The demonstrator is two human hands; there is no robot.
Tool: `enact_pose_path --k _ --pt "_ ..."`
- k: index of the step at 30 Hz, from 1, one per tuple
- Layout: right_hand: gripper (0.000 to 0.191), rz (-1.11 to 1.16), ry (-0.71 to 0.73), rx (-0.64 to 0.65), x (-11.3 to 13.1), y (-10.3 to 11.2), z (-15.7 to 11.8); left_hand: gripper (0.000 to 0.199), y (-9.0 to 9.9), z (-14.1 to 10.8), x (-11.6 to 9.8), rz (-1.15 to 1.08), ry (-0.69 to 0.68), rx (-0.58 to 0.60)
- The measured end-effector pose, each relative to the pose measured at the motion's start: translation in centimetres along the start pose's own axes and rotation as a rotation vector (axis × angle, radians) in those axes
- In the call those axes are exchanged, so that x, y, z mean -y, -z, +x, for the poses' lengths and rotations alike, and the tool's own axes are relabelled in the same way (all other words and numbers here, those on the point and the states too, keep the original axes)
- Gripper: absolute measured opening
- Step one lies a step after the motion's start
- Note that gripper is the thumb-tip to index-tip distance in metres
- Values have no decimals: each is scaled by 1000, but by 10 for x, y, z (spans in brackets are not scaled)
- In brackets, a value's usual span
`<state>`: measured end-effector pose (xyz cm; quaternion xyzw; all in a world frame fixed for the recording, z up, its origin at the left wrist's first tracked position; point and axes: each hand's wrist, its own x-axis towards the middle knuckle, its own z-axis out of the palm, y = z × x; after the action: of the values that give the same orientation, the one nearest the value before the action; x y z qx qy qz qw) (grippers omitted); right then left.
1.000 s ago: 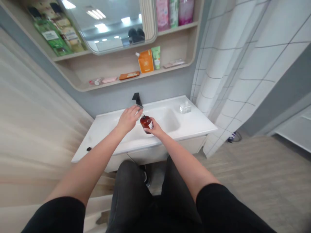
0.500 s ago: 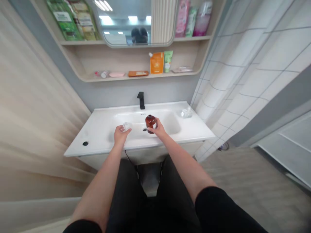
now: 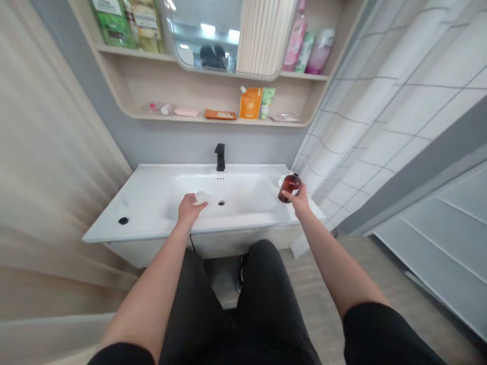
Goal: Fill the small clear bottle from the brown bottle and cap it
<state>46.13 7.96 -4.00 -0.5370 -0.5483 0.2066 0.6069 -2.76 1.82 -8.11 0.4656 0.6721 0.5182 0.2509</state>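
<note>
My right hand (image 3: 300,198) grips a brown amber bottle (image 3: 289,187) with a pale label, held slightly tilted above the right end of the white counter. Part of a clear object (image 3: 281,180) shows behind the bottle, most of it hidden. My left hand (image 3: 189,210) is closed on a small clear, see-through item (image 3: 201,197) over the left part of the basin. Its exact kind is too blurred to tell. Between the hands lies the white sink basin (image 3: 243,190) with its drain (image 3: 221,203).
A black faucet (image 3: 220,157) stands behind the basin. On the counter's left is a round black piece (image 3: 123,221). Above, the shelf (image 3: 171,117) holds an orange pouch (image 3: 250,103), a green tube (image 3: 267,103) and a pink soap box (image 3: 186,112). The mirror (image 3: 207,35) hangs higher.
My right hand has carried the amber bottle from over the basin's middle to the counter's right end. My left hand stays over the basin with the clear item. The view has shifted slightly.
</note>
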Motion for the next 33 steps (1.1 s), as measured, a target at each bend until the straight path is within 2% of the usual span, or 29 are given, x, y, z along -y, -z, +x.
enact_pose_path --k 2,5,8,11,13,15,16,17,18,19,21,22,24,26,28,30,33 --pt "97 -25 -72 -17 -14 25 7 67 -2 0 -1 61 -24 25" --pt "99 -58 -130 -71 -31 45 7 66 -3 -1 -2 86 -35 46" --pt "94 -85 -161 -125 -39 50 6 68 -2 0 -2 66 -40 36" --pt "99 -131 -161 -136 -35 52 2 68 -1 0 -2 47 -43 32" --pt "101 -136 -133 -230 -28 51 -10 68 -1 0 -3 23 -36 27" --pt "85 -145 -58 -415 -18 43 -34 69 -2 0 -4 -8 -28 34" --pt "69 -165 3 -501 -11 35 -49 69 -2 0 -4 -28 -25 42" --pt "54 -182 60 -524 -4 23 -66 70 -2 0 -3 -51 -27 52" --pt "42 -186 110 -450 3 7 -83 70 -2 0 -3 -78 -31 60" --pt "33 -179 161 -286 12 -12 -99 70 -2 0 -4 -107 -39 67" --pt "26 -134 232 125 28 -60 -122 71 -2 -1 -4 -159 -62 86" --pt "29 -103 249 317 36 -85 -129 72 -1 -2 -5 -179 -76 100" --pt "46 -47 212 560 50 -136 -133 78 0 -3 -6 -213 -101 134" --pt "74 8 122 704 59 -178 -129 83 -1 -4 -6 -249 -120 179" --pt "94 86 48 817 63 -209 -123 80 -2 -5 -4 -275 -137 231" --pt "99 152 -2 881 62 -227 -119 74 -4 -5 0 -246 -151 292" --pt "94 190 -35 877 57 -235 -119 68 -6 -5 3 -161 -167 368"
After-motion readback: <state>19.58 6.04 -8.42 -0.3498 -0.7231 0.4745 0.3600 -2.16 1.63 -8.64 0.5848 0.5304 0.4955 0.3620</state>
